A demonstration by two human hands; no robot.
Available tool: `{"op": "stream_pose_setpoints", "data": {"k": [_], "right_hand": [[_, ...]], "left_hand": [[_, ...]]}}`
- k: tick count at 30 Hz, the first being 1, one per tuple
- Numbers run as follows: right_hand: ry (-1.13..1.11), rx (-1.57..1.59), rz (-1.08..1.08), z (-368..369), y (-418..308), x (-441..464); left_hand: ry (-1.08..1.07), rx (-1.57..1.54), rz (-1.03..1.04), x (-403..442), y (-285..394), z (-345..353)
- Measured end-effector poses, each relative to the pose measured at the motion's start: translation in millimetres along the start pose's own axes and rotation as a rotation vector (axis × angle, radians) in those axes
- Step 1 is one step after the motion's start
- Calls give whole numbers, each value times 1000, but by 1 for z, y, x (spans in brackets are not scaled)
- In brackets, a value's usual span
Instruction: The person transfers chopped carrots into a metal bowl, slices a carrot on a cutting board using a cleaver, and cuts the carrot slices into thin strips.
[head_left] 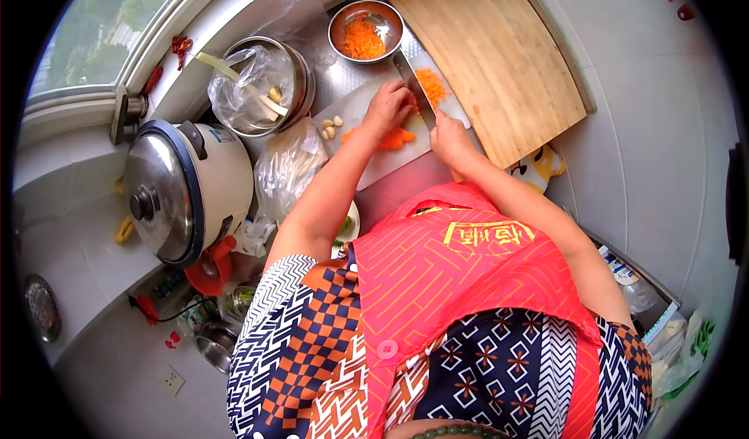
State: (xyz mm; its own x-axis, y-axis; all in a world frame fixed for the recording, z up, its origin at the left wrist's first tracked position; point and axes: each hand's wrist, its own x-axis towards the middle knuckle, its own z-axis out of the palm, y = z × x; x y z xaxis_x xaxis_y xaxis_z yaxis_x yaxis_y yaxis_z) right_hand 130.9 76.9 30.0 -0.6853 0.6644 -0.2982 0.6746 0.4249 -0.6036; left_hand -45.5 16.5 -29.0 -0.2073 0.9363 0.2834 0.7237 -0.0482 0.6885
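Note:
My right hand (451, 137) is wrapped round the handle of a kitchen knife (407, 79), whose blade points away toward the metal bowl. My left hand (388, 105) has its fingers curled against a piece of carrot just left of the blade, mostly hidden under them. Finely chopped carrot (431, 88) lies to the right of the blade on a pale cutting board (402, 155). Larger carrot pieces (396, 138) rest below my left hand. Several garlic cloves (331, 127) sit at the board's left side.
A metal bowl (335, 41) holding chopped carrot stands beyond the board. To the right lies a large wooden board (499, 57). A pot (303, 88) with a plastic bag (257, 76) over it and a rice cooker (191, 185) are on the left, below the window.

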Motion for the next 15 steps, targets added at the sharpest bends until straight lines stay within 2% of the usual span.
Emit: {"op": "stream_pose_setpoints", "data": {"k": [3,6,10,15], "right_hand": [[7,16,-6,-4,0,-1],[2,22,-3,-6,-2,-2],[9,16,-33,-5,-2,-1],[-32,157,34,-19,-5,-7]], "left_hand": [[-3,-63,-7,1,6,-4],[32,59,61,1,12,-11],[-53,63,32,-3,2,-5],[-59,65,16,-4,2,-3]]}}
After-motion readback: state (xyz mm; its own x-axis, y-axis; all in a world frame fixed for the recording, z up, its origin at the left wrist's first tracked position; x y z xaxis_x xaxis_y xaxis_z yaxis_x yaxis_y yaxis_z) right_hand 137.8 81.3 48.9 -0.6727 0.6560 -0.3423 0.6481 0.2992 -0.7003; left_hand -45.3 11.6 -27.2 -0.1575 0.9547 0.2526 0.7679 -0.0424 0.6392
